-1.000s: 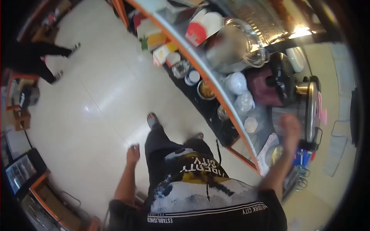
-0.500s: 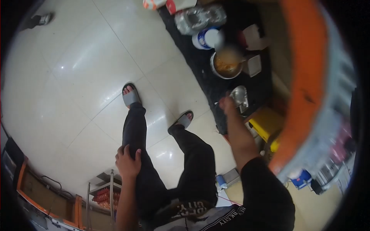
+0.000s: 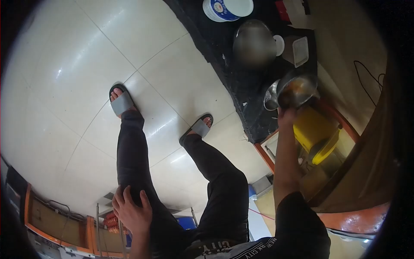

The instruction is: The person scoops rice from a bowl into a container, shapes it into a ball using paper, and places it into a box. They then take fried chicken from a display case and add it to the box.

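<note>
My left hand (image 3: pixel 133 212) rests on my dark trouser leg with its fingers spread. To the right, my right hand (image 3: pixel 288 115) is closed at the near rim of a metal bowl (image 3: pixel 304 86), which is tilted and has orange-brown residue inside. Partly behind this bowl, a smaller shiny metal dish (image 3: pixel 270 96) sits on the black cloth (image 3: pixel 237 82). Farther up the cloth stands another metal bowl (image 3: pixel 241 32), its middle smeared grey. A blue-and-white tub (image 3: pixel 219 12) is beyond it.
A white rectangular tray (image 3: pixel 300 51) lies at the cloth's right side. Below the held bowl is a yellow bin (image 3: pixel 317 129) inside an orange-edged frame (image 3: pixel 338 114). My sandalled feet are on the pale tiled floor (image 3: pixel 142 86). A wire rack (image 3: pixel 113 222) stands at lower left.
The view has shifted, bringing the table items higher. My right hand, earlier beside the small metal dish, now grips a bowl over the yellow bin. My left hand stays on my leg.
</note>
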A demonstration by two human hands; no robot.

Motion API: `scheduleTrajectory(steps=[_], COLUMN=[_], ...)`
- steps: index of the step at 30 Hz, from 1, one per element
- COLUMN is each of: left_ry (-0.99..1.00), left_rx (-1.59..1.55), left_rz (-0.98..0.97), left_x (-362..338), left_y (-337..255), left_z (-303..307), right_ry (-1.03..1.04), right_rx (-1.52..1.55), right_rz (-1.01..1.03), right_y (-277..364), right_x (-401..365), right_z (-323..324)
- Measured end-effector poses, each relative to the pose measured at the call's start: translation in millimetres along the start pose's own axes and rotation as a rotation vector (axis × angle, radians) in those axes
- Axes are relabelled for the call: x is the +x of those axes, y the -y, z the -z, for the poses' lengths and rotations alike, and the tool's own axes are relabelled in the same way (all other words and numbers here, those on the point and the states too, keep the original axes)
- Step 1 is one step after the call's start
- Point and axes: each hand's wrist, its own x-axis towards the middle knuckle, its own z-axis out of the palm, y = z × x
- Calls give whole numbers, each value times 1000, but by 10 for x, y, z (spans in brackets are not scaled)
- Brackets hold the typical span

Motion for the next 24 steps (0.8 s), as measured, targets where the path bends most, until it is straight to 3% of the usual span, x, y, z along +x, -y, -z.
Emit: scheduleTrajectory(steps=[3, 6, 8, 10, 14, 17, 19, 21, 23, 24], left_ry=[2, 32, 40, 60, 41, 31, 39, 50, 46, 44], left_rx=[5, 18, 23, 44, 83, 84, 79, 74, 69, 70], left_rz=[-3, 1, 7, -1, -53, -68, -62, -50, -49, -46], left_x=[21, 32, 59, 19, 30, 40, 40, 40, 38, 35], left_y=[-46, -39, -54, -46, -44, -65, -79, -86, -98, -95], left_z=[21, 10, 7, -4, -56, -45, -25, -14, -4, -8], right_ry=[-130, -210, -209, -158, 33, 143, 62, 216, 17, 48], right_rx=[51, 171, 262, 300, 243, -3, -21, -341, -141, -62], right_rz=[-94, -208, -182, -33, -10, -166, -291, -256, -384, -366], right_y=[-536, -582, -614, -674, -330, -633, -1167, -1660, -1767, -1867], right_x=[376, 290, 158, 174, -266, -610, -751, -762, -751, -564], right_z=[525, 424, 481, 612, 969, 1206, 1140, 946, 339, 217])
